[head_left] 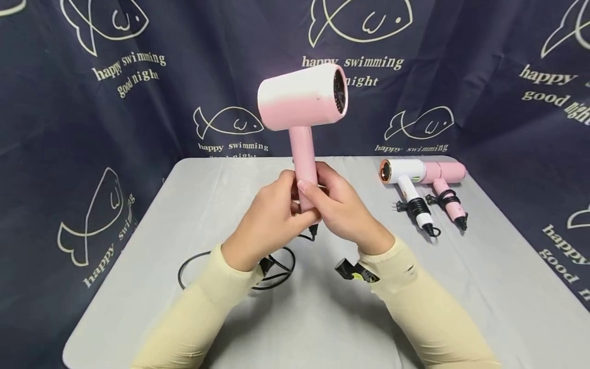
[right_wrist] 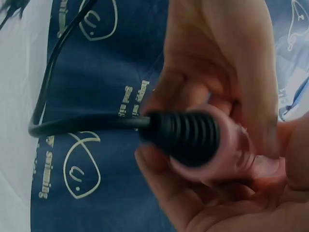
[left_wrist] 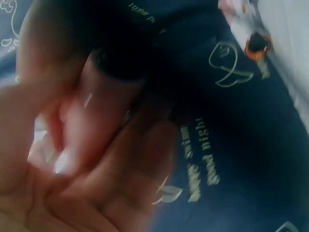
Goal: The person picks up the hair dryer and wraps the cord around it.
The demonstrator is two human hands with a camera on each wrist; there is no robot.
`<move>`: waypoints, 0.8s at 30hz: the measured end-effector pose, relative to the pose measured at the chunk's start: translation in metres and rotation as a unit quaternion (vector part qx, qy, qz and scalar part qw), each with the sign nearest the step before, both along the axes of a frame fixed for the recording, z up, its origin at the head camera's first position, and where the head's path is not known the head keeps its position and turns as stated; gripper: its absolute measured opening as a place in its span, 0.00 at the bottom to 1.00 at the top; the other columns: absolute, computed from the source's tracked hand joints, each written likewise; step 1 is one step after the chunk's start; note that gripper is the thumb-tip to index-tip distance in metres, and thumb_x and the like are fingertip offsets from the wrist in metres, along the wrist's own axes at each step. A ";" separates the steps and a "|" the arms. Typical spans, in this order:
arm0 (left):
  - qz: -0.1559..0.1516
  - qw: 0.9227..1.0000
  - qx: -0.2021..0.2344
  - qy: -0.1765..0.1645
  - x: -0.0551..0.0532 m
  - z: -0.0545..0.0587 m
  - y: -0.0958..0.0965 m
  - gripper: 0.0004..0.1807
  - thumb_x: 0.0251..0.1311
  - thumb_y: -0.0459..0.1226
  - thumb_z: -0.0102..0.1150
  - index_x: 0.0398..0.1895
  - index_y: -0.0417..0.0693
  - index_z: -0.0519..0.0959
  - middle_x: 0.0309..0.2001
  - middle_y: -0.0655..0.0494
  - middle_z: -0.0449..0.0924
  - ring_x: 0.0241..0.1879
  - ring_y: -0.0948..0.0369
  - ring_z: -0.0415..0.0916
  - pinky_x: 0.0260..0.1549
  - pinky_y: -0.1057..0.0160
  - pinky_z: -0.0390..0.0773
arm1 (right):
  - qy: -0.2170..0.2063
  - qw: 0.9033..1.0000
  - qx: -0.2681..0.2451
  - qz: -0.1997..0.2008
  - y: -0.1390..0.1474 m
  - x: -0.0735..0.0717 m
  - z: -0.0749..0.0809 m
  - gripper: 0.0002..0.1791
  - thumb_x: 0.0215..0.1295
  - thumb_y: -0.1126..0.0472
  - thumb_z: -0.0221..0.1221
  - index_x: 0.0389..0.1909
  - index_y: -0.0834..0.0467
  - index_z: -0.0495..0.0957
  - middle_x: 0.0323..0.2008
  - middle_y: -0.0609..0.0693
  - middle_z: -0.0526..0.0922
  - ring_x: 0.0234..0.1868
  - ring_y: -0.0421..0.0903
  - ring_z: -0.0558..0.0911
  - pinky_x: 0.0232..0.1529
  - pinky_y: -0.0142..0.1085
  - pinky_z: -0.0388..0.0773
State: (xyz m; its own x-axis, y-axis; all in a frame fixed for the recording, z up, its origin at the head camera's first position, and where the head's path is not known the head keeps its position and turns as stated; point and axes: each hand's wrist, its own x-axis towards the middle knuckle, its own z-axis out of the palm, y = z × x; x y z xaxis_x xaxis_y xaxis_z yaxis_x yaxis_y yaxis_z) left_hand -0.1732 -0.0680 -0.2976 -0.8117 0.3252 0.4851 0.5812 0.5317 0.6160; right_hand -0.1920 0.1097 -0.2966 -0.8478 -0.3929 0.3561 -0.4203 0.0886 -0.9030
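Note:
A pink hair dryer (head_left: 299,100) is held upright above the table, its barrel on top and the dark round grille facing right. My left hand (head_left: 269,212) grips the lower handle from the left. From the right, my right hand (head_left: 343,205) holds the same handle, its thumb lying across the front. In the right wrist view the black ribbed cord sleeve (right_wrist: 186,137) sticks out of the handle's end, with fingers of both hands around the pink handle. The left wrist view is blurred but shows fingers curled about the handle (left_wrist: 96,111).
The black cord (head_left: 276,282) loops on the grey-white table (head_left: 221,189) beneath the left forearm. At the table's right lie a white hair dryer (head_left: 405,174) and another pink hair dryer (head_left: 447,174), cords wrapped round their handles. A dark blue printed curtain (head_left: 258,51) hangs behind.

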 end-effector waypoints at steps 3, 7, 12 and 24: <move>0.013 0.997 -0.002 0.070 0.002 0.013 -0.021 0.18 0.55 0.49 0.76 0.39 0.49 0.80 0.34 0.63 0.83 0.34 0.67 0.83 0.35 0.66 0.84 | 0.001 1.000 -0.004 -0.003 0.003 0.001 0.001 0.16 0.80 0.61 0.50 0.61 0.64 0.69 0.45 0.59 0.81 0.34 0.48 0.85 0.33 0.37 0.83; 0.087 0.973 0.091 0.195 0.006 0.036 -0.055 0.30 0.51 0.47 0.79 0.52 0.41 0.80 0.47 0.51 0.82 0.49 0.62 0.81 0.46 0.61 0.79 | 0.006 1.000 0.018 0.025 0.009 0.004 0.005 0.10 0.79 0.63 0.50 0.54 0.64 0.70 0.37 0.58 0.78 0.24 0.49 0.78 0.24 0.37 0.79; 0.100 0.969 0.143 0.175 0.021 0.057 -0.077 0.50 0.39 0.37 0.85 0.70 0.40 0.70 0.64 0.50 0.77 0.63 0.59 0.73 0.61 0.61 0.70 | 0.062 0.984 0.146 0.078 0.014 0.015 0.011 0.11 0.76 0.60 0.56 0.56 0.51 0.76 0.29 0.49 0.77 0.24 0.46 0.76 0.23 0.36 0.74; 0.041 0.954 0.205 0.214 0.037 0.068 -0.069 0.39 0.31 0.30 0.83 0.54 0.29 0.79 0.46 0.41 0.86 0.46 0.58 0.82 0.52 0.63 0.79 | 0.113 0.980 0.147 0.074 0.036 0.025 0.026 0.17 0.69 0.58 0.67 0.56 0.41 0.81 0.30 0.44 0.80 0.21 0.44 0.73 0.19 0.34 0.69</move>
State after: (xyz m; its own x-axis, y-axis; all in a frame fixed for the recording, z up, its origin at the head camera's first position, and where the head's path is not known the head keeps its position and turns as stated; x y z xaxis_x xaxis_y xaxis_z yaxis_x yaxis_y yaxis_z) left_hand -0.1362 -0.1368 -0.2294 -0.5256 -0.0192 0.8505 0.7932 0.3504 0.4981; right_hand -0.1675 0.1458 -0.2710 -0.6862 -0.6193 0.3816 -0.6346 0.2532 -0.7302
